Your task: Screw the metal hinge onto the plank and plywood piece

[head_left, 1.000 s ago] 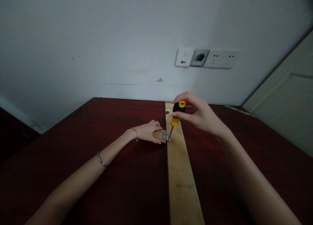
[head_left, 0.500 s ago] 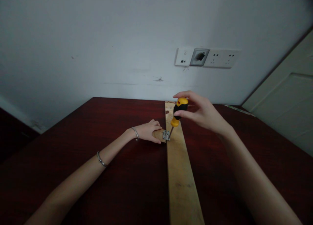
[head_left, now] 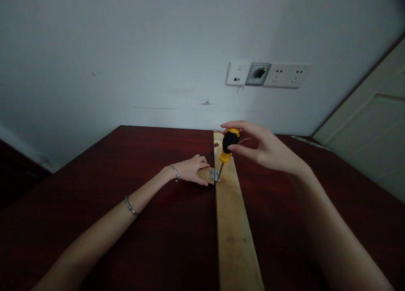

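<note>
Over the pale wooden plank, the right hand pinches a yellow-and-black screwdriver by its bulbous handle, its tip at a perforated metal hinge. The left hand clasps a short wood piece beside the plank. The screwdriver looks light and rigid, probably best held around its grippy black middle; the thin hinge seems stiff, the dark-spotted plank solid, the dark red tabletop smooth.

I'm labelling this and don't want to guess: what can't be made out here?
Head view throughout:
Screwdriver: tip too small to see exactly where it meets the hinge.
Wooden block: partly covered by the left hand.
Long board: near end cut off by the bottom edge.
Right hand: some fingers partly hidden behind thumb and screwdriver.
</note>
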The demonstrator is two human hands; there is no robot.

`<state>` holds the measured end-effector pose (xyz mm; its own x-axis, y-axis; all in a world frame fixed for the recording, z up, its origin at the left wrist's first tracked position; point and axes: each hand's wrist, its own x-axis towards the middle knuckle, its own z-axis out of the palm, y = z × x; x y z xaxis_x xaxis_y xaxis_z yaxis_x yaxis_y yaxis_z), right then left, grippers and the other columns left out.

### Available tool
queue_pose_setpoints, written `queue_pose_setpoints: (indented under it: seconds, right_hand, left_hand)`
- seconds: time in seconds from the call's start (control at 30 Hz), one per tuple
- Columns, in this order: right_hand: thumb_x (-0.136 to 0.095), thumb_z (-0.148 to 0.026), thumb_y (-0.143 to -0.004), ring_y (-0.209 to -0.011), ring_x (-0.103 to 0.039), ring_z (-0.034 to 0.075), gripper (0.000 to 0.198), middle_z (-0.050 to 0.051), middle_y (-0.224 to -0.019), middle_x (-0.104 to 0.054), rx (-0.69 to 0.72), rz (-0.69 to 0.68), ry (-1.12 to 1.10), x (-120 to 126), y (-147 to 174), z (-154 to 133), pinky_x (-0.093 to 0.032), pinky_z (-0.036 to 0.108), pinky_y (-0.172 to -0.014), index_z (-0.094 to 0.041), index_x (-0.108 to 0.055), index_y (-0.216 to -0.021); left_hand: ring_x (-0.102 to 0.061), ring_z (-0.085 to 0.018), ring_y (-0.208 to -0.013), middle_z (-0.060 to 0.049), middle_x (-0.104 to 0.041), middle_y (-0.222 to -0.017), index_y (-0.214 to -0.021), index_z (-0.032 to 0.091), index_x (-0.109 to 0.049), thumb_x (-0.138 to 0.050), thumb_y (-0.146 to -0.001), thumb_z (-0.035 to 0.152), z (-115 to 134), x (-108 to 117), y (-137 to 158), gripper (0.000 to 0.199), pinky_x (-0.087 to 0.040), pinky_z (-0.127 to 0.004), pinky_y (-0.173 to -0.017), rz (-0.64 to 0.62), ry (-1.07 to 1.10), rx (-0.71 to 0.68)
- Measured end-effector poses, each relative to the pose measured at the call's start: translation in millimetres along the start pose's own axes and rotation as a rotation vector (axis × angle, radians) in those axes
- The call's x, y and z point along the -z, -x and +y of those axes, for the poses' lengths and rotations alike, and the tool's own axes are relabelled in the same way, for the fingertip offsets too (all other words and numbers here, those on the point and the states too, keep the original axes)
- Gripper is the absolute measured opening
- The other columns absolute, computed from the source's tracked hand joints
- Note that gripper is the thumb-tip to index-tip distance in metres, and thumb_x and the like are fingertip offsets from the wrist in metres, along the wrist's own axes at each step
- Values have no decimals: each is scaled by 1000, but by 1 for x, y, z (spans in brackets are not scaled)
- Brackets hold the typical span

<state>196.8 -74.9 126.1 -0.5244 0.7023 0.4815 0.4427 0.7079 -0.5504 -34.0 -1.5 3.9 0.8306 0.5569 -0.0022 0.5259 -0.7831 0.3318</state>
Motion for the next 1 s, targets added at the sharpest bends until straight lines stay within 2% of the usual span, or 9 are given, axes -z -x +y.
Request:
queue_pose_setpoints:
  seconds: [0.1,0.2,0.33,0.4,0.53,0.63,0.87,1.0]
  right_hand:
    - [-64,-36,-80,-89,-58,18,37,5,-107,-59,39,62,131,-4,-3,2,-53,31,-71,-24,-58,-115]
    - [-64,-37,-80,-88,-57,19,33,6,-101,-58,71,76,209,-5,-4,2,-52,32,-72,-22,-60,-109]
    - [-55,-22,-85,-109,-54,21,43,6,-129,-51,44,-3,62,-1,-1,-1,-50,36,-86,-27,-50,-127]
    - [-50,-18,-86,-113,-54,20,46,4,-134,-50,9,-24,-43,0,1,-3,-50,35,-89,-29,-47,-131]
    - [-58,-27,-84,-105,-58,21,38,4,-121,-60,9,48,21,-2,-1,-3,-51,36,-86,-27,-56,-122]
    - [-65,-36,-79,-97,-60,21,46,5,-112,-61,7,78,72,-6,-3,-1,-52,37,-83,-26,-53,-123]
    - [-63,-26,-79,-99,-62,22,49,4,-107,-64,-56,-59,-2,-2,0,-3,-54,37,-82,-26,-46,-126]
    - [-63,-29,-80,-95,-63,22,56,5,-104,-64,-76,-29,-27,0,1,-3,-55,37,-78,-26,-40,-131]
  left_hand:
    - [-44,-24,-105,-9,-51,-113,-119,15,-57,-69,-70,54,-1,-1,0,64,-39,-34,-95,-1,-4,1]
    - [-44,-24,-105,-8,-51,-112,-120,16,-57,-70,-70,54,0,0,0,64,-39,-33,-95,5,-7,2]
    - [-44,-24,-105,-9,-51,-114,-120,14,-57,-71,-70,51,2,0,0,64,-38,-34,-96,-3,-22,-4]
    - [-44,-24,-105,-10,-51,-114,-120,13,-56,-71,-70,51,2,1,0,64,-38,-34,-96,-12,-22,1]
    - [-44,-24,-105,-9,-51,-114,-119,14,-57,-71,-70,51,3,2,0,63,-39,-34,-95,-13,-11,7]
    - [-44,-24,-105,-9,-51,-114,-120,14,-57,-70,-70,52,3,2,0,64,-39,-35,-96,-15,-9,14]
    - [-44,-24,-106,-9,-51,-115,-121,15,-56,-69,-69,53,2,2,0,65,-39,-35,-96,-13,7,16]
    - [-45,-24,-106,-9,-51,-114,-119,16,-57,-68,-70,53,1,2,0,63,-37,-36,-97,-12,10,-1]
